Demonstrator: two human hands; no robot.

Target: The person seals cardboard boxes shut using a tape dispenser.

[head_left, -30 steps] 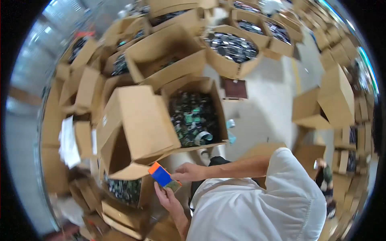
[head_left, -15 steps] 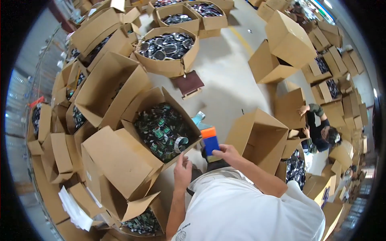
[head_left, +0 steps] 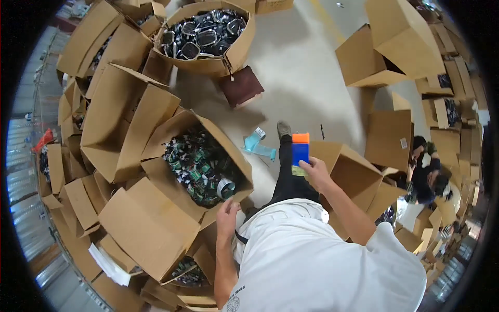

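Note:
In my right hand [head_left: 315,170] is a flat rectangular blue object [head_left: 300,152] with an orange end and a yellowish lower edge; its kind I cannot make out. My fingers grip its lower end, and it is held above my dark-trousered leg. My left hand [head_left: 227,214] is beside the near corner of an open cardboard box [head_left: 240,165], its fingers loosely bent and apart, with nothing seen in them. Inside that box lie many small green circuit boards and dark parts [head_left: 195,164], with a pale roll-like strip [head_left: 225,188] on top.
Light-blue plastic strips [head_left: 258,145] and a pen-like dark stick [head_left: 322,131] lie on the floor. A dark red stool [head_left: 241,87] stands near a box of black framed parts [head_left: 205,36]. To the right are an open carton [head_left: 349,169] and another person [head_left: 429,171].
The view has shifted forward, and one foot now shows ahead. My right hand still holds the blue object, now more upright and farther right. My left hand remains near the box's corner.

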